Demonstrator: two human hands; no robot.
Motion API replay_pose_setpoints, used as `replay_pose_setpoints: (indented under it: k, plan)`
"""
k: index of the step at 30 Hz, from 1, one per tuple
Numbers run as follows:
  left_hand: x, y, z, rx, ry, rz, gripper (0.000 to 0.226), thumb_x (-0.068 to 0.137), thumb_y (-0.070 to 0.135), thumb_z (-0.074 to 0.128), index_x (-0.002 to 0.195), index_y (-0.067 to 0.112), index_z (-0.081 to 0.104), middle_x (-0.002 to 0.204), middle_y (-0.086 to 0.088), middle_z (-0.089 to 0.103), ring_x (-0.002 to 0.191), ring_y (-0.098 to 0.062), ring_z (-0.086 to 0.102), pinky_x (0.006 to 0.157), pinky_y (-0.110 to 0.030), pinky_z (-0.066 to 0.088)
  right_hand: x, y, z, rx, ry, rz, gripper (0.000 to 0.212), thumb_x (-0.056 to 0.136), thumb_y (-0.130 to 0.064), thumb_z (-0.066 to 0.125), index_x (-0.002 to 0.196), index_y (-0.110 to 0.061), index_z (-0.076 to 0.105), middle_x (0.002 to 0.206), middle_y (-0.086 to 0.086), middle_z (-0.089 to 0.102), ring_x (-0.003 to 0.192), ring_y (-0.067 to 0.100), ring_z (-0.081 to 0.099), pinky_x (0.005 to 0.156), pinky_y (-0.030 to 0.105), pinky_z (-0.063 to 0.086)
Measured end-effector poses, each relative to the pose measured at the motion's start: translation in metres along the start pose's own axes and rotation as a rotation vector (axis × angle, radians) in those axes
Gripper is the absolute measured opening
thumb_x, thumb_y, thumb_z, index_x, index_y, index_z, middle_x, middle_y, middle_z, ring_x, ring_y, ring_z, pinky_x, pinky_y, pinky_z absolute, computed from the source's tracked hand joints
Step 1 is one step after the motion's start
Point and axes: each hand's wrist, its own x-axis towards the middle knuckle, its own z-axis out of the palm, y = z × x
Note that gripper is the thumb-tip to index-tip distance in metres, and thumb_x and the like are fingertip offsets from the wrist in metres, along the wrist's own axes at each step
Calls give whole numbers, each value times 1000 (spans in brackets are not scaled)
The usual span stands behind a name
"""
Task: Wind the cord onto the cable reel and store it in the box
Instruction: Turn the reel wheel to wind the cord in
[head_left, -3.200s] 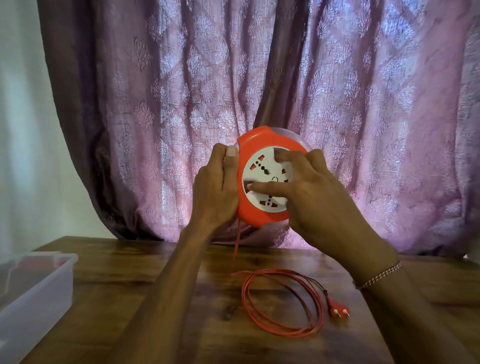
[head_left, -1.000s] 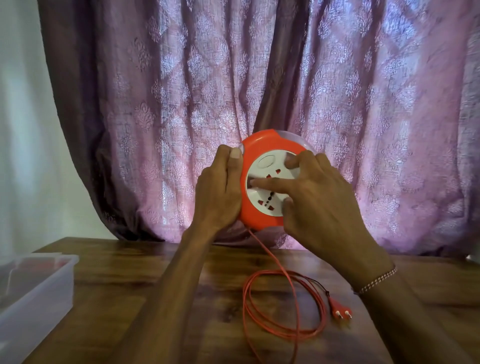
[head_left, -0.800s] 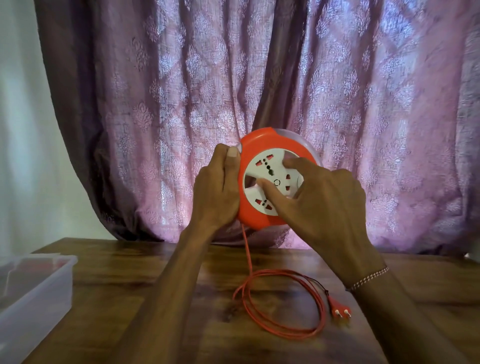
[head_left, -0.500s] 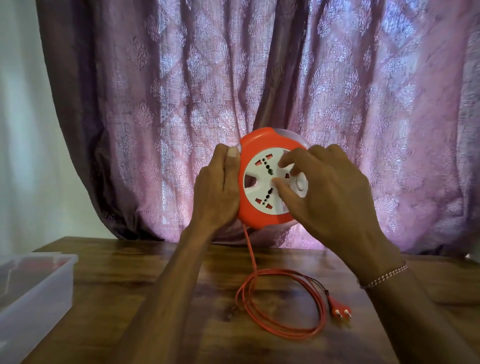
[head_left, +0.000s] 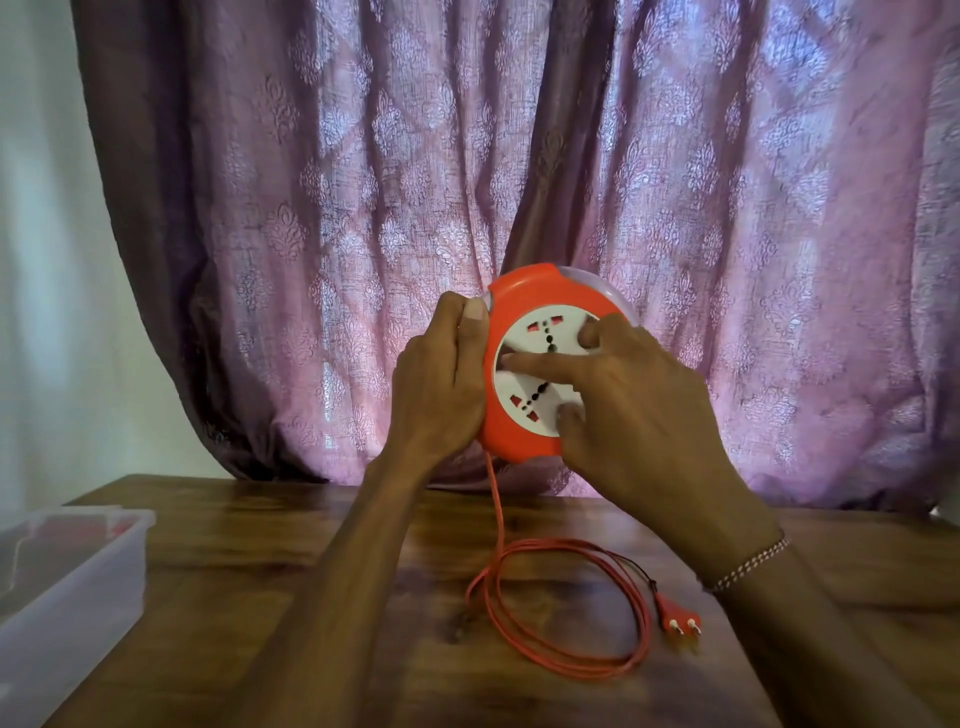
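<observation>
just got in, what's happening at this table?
A person is winding an orange cord onto a round orange cable reel held up above the wooden table. The left hand grips the reel's edge; the right hand has its fingers on the white socket face. A few loops of cord and the plug lie on the table. The clear plastic box sits at the left.

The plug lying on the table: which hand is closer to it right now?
Right. The right hand is on the reel's white face, up and slightly left of the plug. The left hand grips the reel's left edge, farther left. Neither touches the plug.
</observation>
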Motion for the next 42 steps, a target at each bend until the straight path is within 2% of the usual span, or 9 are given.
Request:
replay_pose_setpoints:
  k: [4,10,18,20,22,27,33,38,42]
  plan:
    - [1,-1,0,-6,6,-4,32,106,44,29,84,24,42,63,3,51,56,-10,47,59,-44,44,2,-3,1,80,147,158,63,76,-72,58,134,-52,49,106,-3,74,97,31,66,74,38,53]
    - [1,-1,-1,-21,2,-15,34,105,45,28,84,23,43,65,2,53,59,-10,48,60,-45,44,1,-4,3,15,197,176,71,76,-83,48,136,-46,48,99,-4,76,92,32,66,70,38,52]
    - [1,-1,-1,-3,-6,-3,33,105,45,28,85,23,42,64,3,54,57,-11,51,56,-40,45,1,-2,-8,6,315,79,33,81,-53,70,106,-32,69,87,-2,69,88,28,58,55,31,40]
    - [1,-3,-1,-8,4,-9,34,105,46,28,85,23,43,63,4,53,56,-9,50,57,-44,45,2,3,-9,60,270,-28,16,85,-34,69,100,-31,70,98,-2,65,98,28,53,55,33,45]
    - [1,-4,-2,-26,18,-19,34,104,49,27,85,25,43,63,4,53,57,-10,50,59,-47,47,2,7,-6,88,152,-147,30,85,-25,49,100,-36,73,120,0,60,109,28,46,64,38,51]
    - [2,-4,-1,-12,13,-11,36,104,51,26,86,24,44,65,2,56,63,-22,57,61,-52,48,2,4,2,35,74,-206,68,73,-32,17,108,-39,75,133,9,54,111,33,44,82,44,48]
    - [2,-4,1,28,-7,26,38,101,56,24,88,26,43,65,1,57,63,-30,59,60,-52,48,2,5,6,-33,61,-83,42,83,-32,54,117,-54,65,117,4,52,108,28,46,67,35,47]
    - [3,-3,-1,22,25,24,34,103,51,25,87,27,44,62,5,51,60,-23,51,62,-50,46,3,0,7,62,189,189,61,78,-72,53,131,-43,56,95,1,74,92,33,67,71,39,55]
    - [2,-1,0,43,-4,35,35,103,52,24,89,27,44,62,5,54,60,-23,57,59,-49,48,4,-2,11,27,212,225,66,81,-77,45,124,-29,60,83,4,75,86,36,67,67,38,51]
